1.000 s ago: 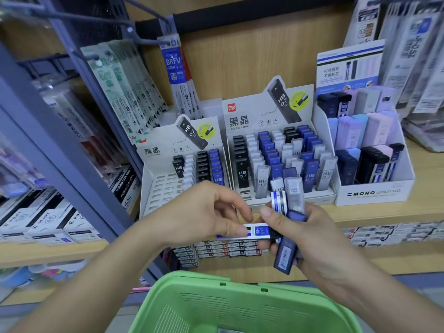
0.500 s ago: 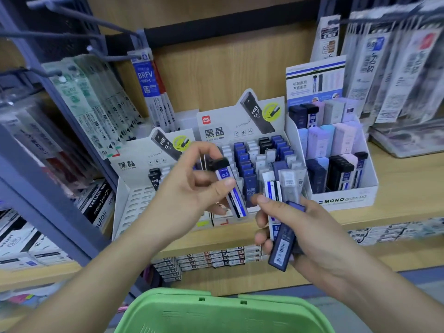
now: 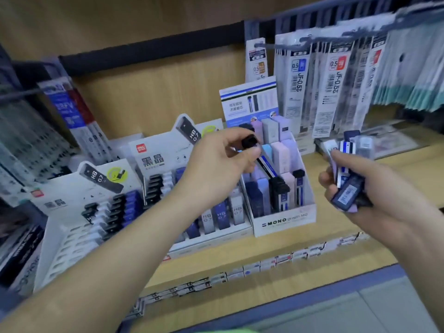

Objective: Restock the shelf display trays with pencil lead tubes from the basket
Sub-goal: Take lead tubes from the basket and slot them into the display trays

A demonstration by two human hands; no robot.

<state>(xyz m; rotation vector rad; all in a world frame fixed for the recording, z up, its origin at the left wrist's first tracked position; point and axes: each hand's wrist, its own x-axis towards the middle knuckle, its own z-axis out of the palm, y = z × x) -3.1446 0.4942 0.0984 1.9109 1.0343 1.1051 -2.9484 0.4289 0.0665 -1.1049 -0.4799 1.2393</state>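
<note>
My left hand (image 3: 223,162) pinches one pencil lead tube (image 3: 264,163) with a black cap and a blue-white label, tilted, its lower end over the white MONO display tray (image 3: 283,221). That tray holds dark blue, black and pastel tubes. My right hand (image 3: 360,186) grips a bundle of lead tubes (image 3: 347,179), blue, white and clear, to the right of the tray and apart from it. Two white HB 0.7 display trays stand on the shelf: the middle tray (image 3: 211,233) and the left tray (image 3: 57,246), which has bare slots. Only a sliver of the green basket (image 3: 230,330) shows at the bottom edge.
Packets of pen refills (image 3: 331,92) hang on hooks above the shelf at the right, more packets (image 3: 69,114) at the left. The wooden shelf board (image 3: 300,246) carries a strip of price labels along its front edge. Flat packs lie at the far right.
The view has swung right and the basket has dropped almost out of sight. My left hand carried the single tube from the HB 0.7 trays over to the MONO tray. My right hand keeps its bundle.
</note>
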